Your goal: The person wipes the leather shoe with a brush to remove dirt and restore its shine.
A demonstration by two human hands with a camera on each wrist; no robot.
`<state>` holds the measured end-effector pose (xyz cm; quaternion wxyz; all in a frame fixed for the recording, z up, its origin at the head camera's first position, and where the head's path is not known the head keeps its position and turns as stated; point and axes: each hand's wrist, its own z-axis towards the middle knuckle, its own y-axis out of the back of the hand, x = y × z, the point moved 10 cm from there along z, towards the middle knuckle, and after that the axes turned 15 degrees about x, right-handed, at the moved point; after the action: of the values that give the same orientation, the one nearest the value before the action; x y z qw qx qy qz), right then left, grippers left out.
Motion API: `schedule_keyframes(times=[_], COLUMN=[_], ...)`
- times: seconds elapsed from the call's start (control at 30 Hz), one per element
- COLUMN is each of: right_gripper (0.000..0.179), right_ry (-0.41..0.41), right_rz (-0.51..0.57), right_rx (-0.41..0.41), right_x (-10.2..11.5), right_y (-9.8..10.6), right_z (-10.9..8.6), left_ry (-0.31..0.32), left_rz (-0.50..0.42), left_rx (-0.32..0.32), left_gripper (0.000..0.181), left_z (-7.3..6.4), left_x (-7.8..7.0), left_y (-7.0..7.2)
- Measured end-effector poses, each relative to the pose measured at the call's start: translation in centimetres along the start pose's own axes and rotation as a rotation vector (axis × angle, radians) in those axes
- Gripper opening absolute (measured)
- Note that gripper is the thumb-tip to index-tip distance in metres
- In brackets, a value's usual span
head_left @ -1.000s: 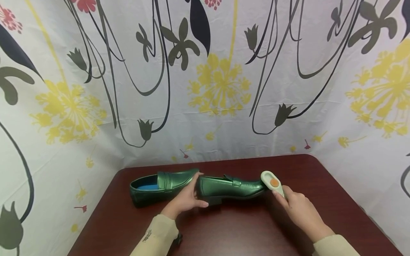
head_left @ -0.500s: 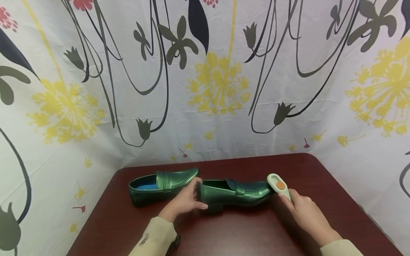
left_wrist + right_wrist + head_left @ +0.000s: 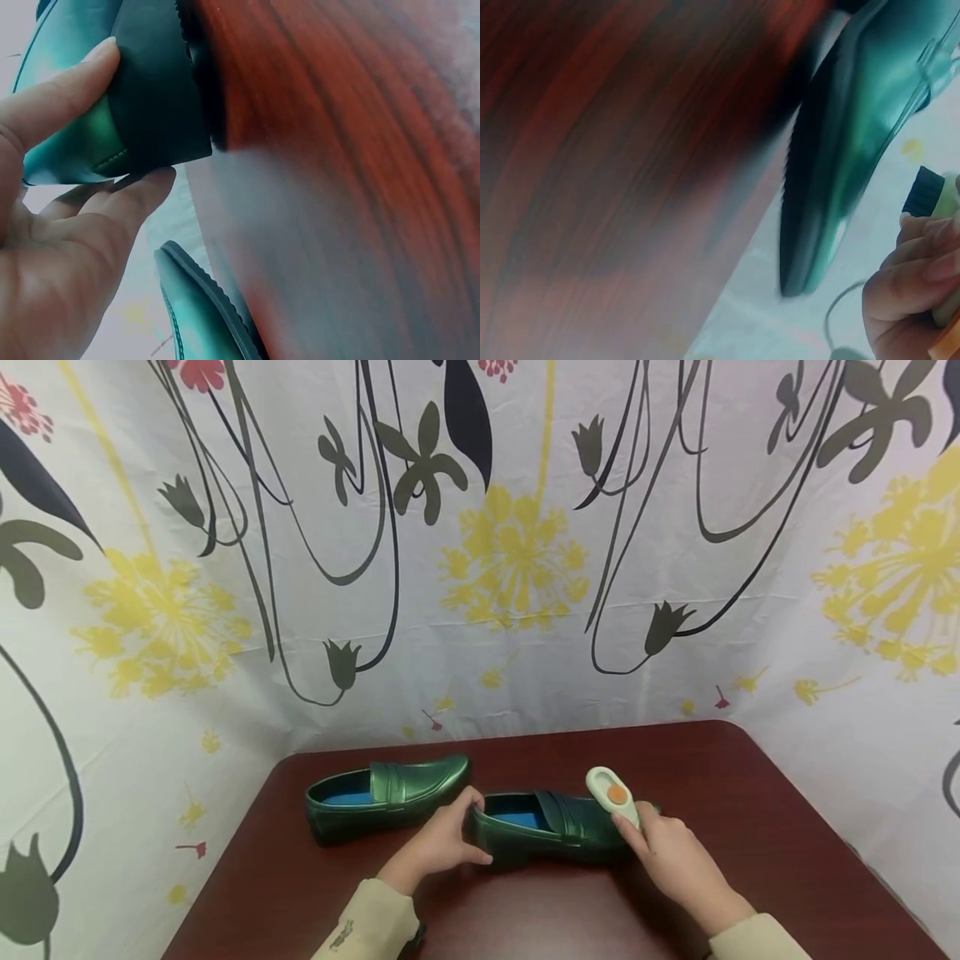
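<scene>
A shiny green loafer (image 3: pixel 510 839) with a blue insole points right in the head view. My left hand (image 3: pixel 438 843) grips its heel; in the left wrist view the thumb (image 3: pixel 82 79) presses one side and fingers curl behind the heel. My right hand (image 3: pixel 678 864) holds a pale green brush (image 3: pixel 622 810) with an orange spot, and its head overlaps the front of the loafer in the head view. Dark bristles (image 3: pixel 924 191) show at the brush's end in the right wrist view, beside the upper of the loafer (image 3: pixel 862 127).
A second green loafer (image 3: pixel 412 785) stands behind and left of the held one on the dark red-brown table (image 3: pixel 547 910). A white cloth (image 3: pixel 525 685) printed with flowers hangs behind the table and along both sides. A small dark object (image 3: pixel 415 939) shows beside the left sleeve.
The held loafer has turned and come nearer, so its opening and blue insole now show. My right hand moved the brush slightly right, then back left over the loafer's front.
</scene>
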<state>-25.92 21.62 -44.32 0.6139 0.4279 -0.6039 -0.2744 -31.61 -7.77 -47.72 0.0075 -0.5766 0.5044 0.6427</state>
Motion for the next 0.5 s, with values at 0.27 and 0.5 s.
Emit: schedule_keyframes(times=[0.27,0.5], right_gripper=[0.065,0.049], right_ry=[0.030,0.081], right_rz=[0.060,0.041], right_rx=[0.067,0.060], right_x=[3.0,4.9], right_y=[-1.8,-2.7], right_z=[1.2,1.4], left_ry=[0.009,0.009], left_rz=[0.053,0.121], left_rx=[-0.010,-0.019], left_gripper=[0.062,0.059], left_z=[0.0,0.0], left_x=[-0.3,-0.6], left_y=[-0.2,-0.7])
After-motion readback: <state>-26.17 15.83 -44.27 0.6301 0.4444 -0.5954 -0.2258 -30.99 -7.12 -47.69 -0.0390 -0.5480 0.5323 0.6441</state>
